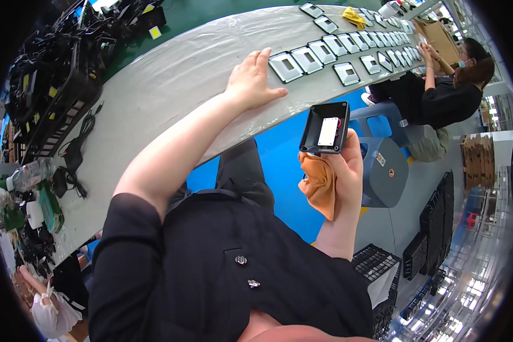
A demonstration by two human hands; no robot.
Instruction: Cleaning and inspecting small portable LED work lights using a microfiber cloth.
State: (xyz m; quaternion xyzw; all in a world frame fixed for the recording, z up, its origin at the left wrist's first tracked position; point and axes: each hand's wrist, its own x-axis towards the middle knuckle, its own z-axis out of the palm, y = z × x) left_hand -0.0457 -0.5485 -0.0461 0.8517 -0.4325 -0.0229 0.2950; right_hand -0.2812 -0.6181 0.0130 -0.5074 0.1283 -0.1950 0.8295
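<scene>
My left hand [249, 81] rests on the grey table covering with its fingers stretched out and nothing in them. Just beyond its fingertips begins a row of flat frames with pale sloped inner faces and dark edges, the nearest being a frame [291, 69]. Off the table edge, my right hand [350, 162] grips an open black plastic housing [312, 126], its hollow side facing me. Inside the housing sits a white rectangular block [327, 131] with a bit of red wire beside it. The same hand also holds a bunched orange cloth [319, 185] beneath the housing.
A yellow cloth [354, 17] lies among the frames. On the left stand a black crate [68, 97] heaped with dark parts, a coiled black cable [81, 134] and a clear bottle [31, 175]. A co-worker [456, 91] sits at the right end, near blue-grey stools [385, 171].
</scene>
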